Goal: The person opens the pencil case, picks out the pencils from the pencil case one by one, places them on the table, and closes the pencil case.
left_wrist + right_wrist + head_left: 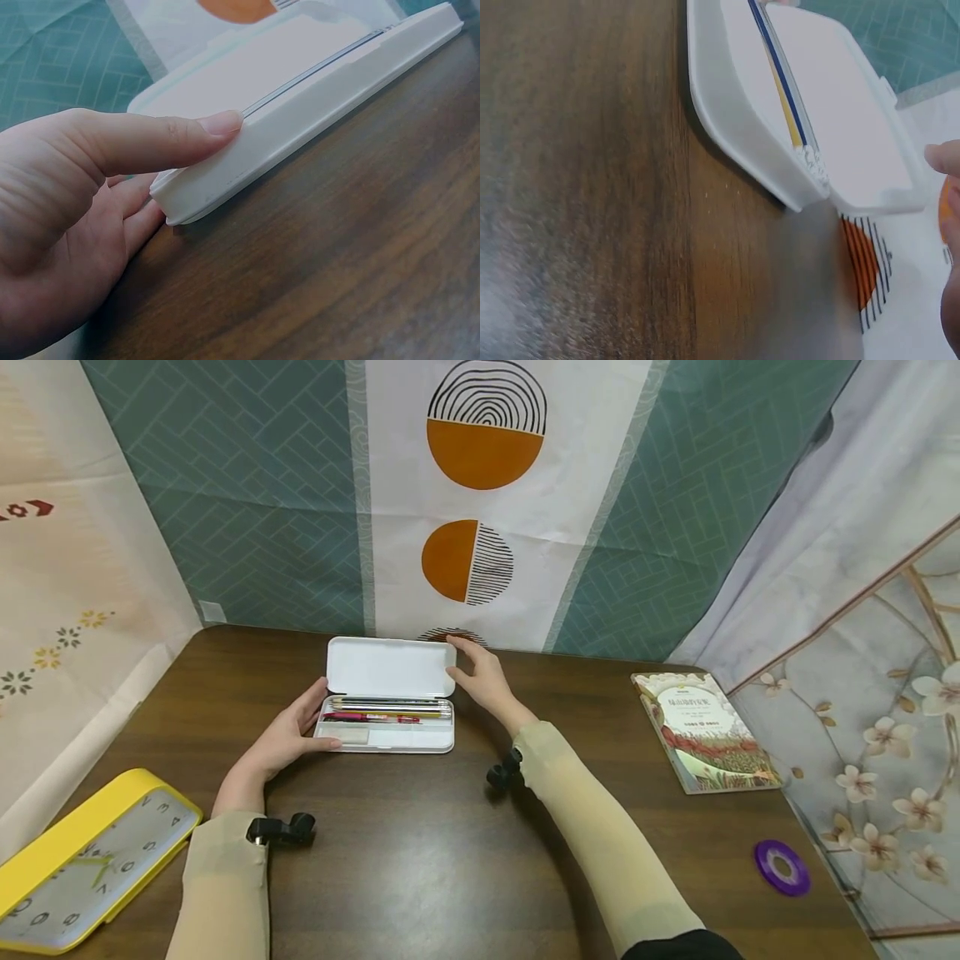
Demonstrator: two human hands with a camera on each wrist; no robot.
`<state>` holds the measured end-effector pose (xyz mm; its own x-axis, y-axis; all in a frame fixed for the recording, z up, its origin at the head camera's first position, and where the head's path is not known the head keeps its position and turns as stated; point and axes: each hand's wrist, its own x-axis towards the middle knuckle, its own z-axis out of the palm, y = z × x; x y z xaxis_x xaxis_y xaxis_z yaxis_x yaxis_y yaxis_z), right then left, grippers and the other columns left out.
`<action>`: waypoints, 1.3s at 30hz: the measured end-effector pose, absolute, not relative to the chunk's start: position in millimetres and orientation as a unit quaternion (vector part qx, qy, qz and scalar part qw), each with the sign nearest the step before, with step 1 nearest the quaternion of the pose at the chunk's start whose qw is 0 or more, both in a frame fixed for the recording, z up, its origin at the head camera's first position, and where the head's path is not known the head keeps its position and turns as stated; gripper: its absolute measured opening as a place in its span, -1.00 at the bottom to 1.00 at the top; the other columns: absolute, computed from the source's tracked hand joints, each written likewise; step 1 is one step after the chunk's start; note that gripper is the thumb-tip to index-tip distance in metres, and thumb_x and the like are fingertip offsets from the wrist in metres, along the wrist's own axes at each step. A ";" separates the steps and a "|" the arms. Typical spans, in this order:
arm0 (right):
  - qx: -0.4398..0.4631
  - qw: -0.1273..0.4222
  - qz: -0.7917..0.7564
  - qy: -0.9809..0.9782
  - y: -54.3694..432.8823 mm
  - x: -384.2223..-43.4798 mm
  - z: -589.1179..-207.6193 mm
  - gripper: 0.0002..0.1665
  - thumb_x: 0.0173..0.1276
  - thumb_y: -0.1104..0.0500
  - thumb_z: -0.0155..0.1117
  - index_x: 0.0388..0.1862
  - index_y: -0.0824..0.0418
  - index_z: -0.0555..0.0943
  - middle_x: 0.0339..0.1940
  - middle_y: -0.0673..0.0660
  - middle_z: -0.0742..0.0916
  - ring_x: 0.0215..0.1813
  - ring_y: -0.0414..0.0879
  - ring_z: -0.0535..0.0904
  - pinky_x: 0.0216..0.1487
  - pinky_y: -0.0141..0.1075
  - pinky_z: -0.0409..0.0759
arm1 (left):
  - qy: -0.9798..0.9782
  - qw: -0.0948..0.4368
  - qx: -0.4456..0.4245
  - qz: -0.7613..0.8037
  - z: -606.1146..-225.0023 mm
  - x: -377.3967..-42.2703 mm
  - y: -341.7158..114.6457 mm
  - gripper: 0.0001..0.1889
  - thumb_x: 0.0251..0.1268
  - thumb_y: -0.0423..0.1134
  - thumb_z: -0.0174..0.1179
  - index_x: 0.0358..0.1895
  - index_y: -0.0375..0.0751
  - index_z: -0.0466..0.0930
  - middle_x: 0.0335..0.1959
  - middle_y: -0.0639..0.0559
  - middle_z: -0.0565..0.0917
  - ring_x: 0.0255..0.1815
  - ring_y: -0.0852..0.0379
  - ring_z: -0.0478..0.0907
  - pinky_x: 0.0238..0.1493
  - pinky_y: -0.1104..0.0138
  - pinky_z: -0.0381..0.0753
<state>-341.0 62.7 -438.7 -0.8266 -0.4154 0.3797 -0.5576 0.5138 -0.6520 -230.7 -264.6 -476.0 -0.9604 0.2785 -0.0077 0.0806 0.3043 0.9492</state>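
Note:
A white pencil case [416, 739] lies on the table with its lid [392, 667] raised at the back. Several pencils [390, 703], a pink pen [358, 717] and a pale block [349, 735] lie inside. My left hand [281, 739] holds the case's left end; in the left wrist view its thumb [187, 139] presses the front rim, with other fingers round the end. By the lid's right edge is my right hand [483, 683], its fingers loosely extended. Its thumb [941, 157] looks slightly apart from the lid in the right wrist view.
A yellow clock [112, 852] is at the left front of the brown table [420, 860]. On the right lie a book [705, 731] and a purple ring-shaped roll [765, 864]. Patterned cloth [285, 527] hangs behind the table.

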 end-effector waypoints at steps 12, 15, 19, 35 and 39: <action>0.346 0.101 0.395 -0.845 57.7 -319.4 -425.6 -0.69 0.22 0.28 0.43 -0.04 0.31 0.69 -0.09 0.21 0.77 -0.08 0.04 0.67 -0.01 -0.04 0.66 | 0.805 0.085 0.109 0.577 -477.0 -230.6 -264.9 0.18 0.09 -0.35 0.43 0.60 -0.09 -0.33 0.62 -0.15 -0.19 0.60 -0.21 -0.15 0.18 0.86 0.11; 0.360 0.089 0.368 -0.853 57.0 -316.0 -425.9 -0.75 0.19 0.30 0.44 -0.12 0.30 0.71 -0.18 0.18 0.79 -0.18 -0.01 0.69 -0.09 -0.15 0.69 | 0.805 0.086 0.108 0.577 -477.2 -230.8 -264.7 0.18 0.09 -0.35 0.43 0.60 -0.08 -0.33 0.62 -0.15 -0.19 0.60 -0.21 -0.14 0.20 0.85 0.12; 0.370 0.063 0.335 -0.864 55.4 -312.9 -427.4 -0.77 0.18 0.30 0.45 -0.16 0.28 0.72 -0.21 0.13 0.79 -0.21 -0.07 0.69 -0.11 -0.29 0.67 | 0.806 0.085 0.107 0.576 -476.6 -230.7 -264.5 0.18 0.09 -0.34 0.43 0.60 -0.08 -0.33 0.62 -0.14 -0.19 0.60 -0.20 -0.14 0.19 0.85 0.11; 0.372 -0.008 0.288 -0.882 49.8 -306.2 -437.7 -0.77 0.18 0.29 0.46 -0.16 0.22 0.71 -0.24 0.08 0.79 -0.25 -0.15 0.66 -0.18 -0.47 0.60 | 0.806 0.091 0.102 0.576 -475.1 -230.7 -264.8 0.18 0.09 -0.35 0.43 0.60 -0.06 -0.34 0.62 -0.14 -0.19 0.60 -0.21 -0.14 0.26 0.79 0.14; 0.371 -0.025 0.282 -0.884 46.4 -306.6 -439.7 -0.74 0.15 0.29 0.48 -0.15 0.21 0.70 -0.24 0.07 0.78 -0.22 -0.15 0.67 -0.16 -0.45 0.61 | 0.806 0.092 0.101 0.577 -475.3 -230.7 -264.5 0.18 0.10 -0.35 0.43 0.60 -0.04 -0.34 0.62 -0.14 -0.18 0.60 -0.22 -0.13 0.26 0.79 0.14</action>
<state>-306.6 46.4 -439.7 -0.7232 -0.6705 0.1655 -0.6425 0.5652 -0.5175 -230.7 -264.5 -475.3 -0.9626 0.2692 -0.0316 0.0569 0.3147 0.9475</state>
